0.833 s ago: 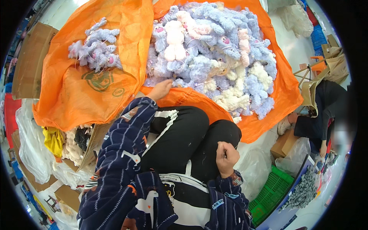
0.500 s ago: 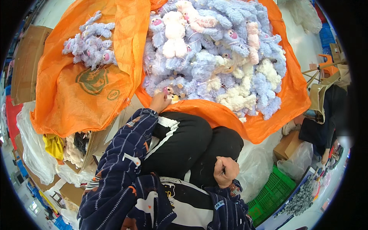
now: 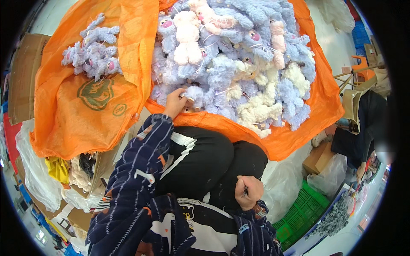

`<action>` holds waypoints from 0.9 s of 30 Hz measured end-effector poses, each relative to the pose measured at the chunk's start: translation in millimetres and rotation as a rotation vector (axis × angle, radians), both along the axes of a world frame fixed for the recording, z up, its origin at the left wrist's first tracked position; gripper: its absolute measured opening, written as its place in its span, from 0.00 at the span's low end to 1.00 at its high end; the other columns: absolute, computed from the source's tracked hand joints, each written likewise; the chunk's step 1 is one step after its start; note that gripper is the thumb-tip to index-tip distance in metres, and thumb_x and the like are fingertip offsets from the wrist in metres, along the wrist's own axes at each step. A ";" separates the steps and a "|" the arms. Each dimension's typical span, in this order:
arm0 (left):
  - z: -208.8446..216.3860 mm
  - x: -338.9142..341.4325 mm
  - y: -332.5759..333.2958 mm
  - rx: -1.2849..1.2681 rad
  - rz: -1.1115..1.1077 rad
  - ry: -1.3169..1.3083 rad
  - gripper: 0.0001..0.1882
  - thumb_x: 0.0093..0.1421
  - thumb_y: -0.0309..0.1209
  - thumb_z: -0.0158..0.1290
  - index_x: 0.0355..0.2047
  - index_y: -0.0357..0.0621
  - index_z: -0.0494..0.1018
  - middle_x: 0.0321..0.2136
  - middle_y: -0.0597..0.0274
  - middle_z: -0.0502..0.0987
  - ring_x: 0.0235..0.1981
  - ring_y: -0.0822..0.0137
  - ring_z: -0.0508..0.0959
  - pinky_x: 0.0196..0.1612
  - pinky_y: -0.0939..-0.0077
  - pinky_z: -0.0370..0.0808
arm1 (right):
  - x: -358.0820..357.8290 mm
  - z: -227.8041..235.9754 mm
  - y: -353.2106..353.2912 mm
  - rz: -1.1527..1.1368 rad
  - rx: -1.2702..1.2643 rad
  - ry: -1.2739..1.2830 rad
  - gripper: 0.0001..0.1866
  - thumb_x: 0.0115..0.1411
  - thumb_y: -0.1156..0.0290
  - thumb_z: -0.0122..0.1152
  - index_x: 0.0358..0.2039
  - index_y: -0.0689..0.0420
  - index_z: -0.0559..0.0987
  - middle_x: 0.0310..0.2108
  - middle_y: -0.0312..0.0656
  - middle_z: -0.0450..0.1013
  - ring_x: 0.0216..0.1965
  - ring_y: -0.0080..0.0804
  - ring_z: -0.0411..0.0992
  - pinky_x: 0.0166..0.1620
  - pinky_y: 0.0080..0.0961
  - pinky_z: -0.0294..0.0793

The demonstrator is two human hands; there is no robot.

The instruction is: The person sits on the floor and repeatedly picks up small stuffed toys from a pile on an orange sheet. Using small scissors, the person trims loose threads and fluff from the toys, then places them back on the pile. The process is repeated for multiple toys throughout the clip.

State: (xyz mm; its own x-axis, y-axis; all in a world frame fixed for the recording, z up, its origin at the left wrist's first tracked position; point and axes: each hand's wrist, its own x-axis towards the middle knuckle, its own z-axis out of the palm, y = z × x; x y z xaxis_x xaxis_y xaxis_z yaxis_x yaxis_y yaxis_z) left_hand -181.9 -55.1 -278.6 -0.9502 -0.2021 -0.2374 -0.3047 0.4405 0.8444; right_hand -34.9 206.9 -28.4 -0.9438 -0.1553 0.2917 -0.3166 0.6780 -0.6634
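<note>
My left hand (image 3: pixel 175 103) reaches to the near edge of a large heap of plush toys (image 3: pixel 222 72). Its fingers are closed on a small lavender plush toy (image 3: pixel 195 95) with fluffy fur, partly hidden by the fingertips. Around it lie more lavender toys, some with pink faces, and a few cream and pale pink ones. Over my right thigh, my right hand (image 3: pixel 250 193) is curled into a fist. What it holds, if anything, is hidden inside the fingers.
The heap lies on an orange woven sack (image 3: pixel 324 102). Another orange sack (image 3: pixel 64 123) at left bears a small group of lavender toys (image 3: pixel 92 53). Cardboard boxes (image 3: pixel 25 81) stand beyond it. A green plastic crate (image 3: pixel 303 211) sits at lower right, near another person's arm (image 3: pixel 363 164).
My left hand has gripped a lavender toy and moved it slightly; the pink face by my fingers no longer shows. My right hand stays closed over my thigh. The whole view has shifted a little.
</note>
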 end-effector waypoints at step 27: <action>248.5 188.2 49.0 1.242 -0.295 -0.436 0.22 0.59 0.29 0.50 0.53 0.38 0.62 0.44 0.57 0.72 0.45 0.67 0.74 0.46 0.76 0.72 | 77.5 11.7 -11.6 -0.176 -0.834 -0.657 0.12 0.52 0.79 0.59 0.38 0.60 0.72 0.29 0.34 0.68 0.29 0.14 0.66 0.34 0.13 0.66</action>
